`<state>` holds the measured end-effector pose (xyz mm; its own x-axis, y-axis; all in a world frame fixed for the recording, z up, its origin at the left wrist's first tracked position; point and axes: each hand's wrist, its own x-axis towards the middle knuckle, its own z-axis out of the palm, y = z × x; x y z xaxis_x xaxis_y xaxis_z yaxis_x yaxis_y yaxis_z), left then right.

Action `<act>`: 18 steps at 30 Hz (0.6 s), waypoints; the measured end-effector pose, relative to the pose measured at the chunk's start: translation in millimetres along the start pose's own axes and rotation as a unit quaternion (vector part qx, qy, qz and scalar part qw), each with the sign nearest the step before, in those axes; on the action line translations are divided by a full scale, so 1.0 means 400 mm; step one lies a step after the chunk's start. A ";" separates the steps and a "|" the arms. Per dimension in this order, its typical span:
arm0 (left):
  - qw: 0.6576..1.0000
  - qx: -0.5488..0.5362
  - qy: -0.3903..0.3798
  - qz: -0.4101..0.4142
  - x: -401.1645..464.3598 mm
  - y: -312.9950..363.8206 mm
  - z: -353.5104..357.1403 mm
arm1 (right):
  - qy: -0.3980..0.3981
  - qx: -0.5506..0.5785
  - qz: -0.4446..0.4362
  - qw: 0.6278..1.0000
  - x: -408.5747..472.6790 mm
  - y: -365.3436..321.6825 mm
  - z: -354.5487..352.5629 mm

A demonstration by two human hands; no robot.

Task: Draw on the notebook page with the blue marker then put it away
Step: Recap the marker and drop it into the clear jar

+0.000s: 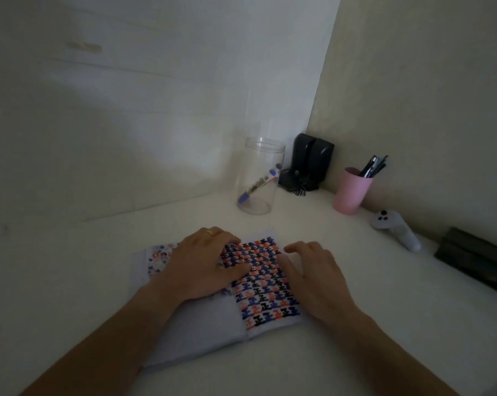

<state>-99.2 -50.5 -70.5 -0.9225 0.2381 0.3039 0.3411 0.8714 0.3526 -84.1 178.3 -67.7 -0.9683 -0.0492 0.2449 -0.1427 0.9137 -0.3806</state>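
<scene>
An open notebook lies on the white desk, its right page covered with a repeating blue, red and black pattern. My left hand rests flat on the left part of that page, fingers spread, a ring on one finger. At the page's right edge my right hand lies with fingers loosely apart and holds nothing. The blue marker stands slanted inside a clear plastic jar behind the notebook, capped end down.
A pink cup with dark pens stands at the right by the wall. A black device sits in the corner. A white controller and a dark flat object lie along the right wall.
</scene>
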 end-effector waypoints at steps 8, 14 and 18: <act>1.000 0.006 -0.014 0.009 0.008 -0.007 0.013 | 0.035 -0.044 -0.036 0.998 -0.017 0.012 0.034; 1.000 0.006 -0.021 0.009 0.007 -0.004 0.008 | 0.032 -0.047 -0.033 0.998 -0.020 0.007 0.025; 1.000 0.014 -0.024 0.007 0.008 0.003 0.005 | 0.031 -0.046 -0.033 0.998 -0.023 0.007 0.030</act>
<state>-102.3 -47.8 -70.8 -0.9254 0.2706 0.2652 0.3499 0.8789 0.3241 -78.2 176.6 -81.8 -0.9428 -0.0877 0.3216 -0.1827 0.9429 -0.2784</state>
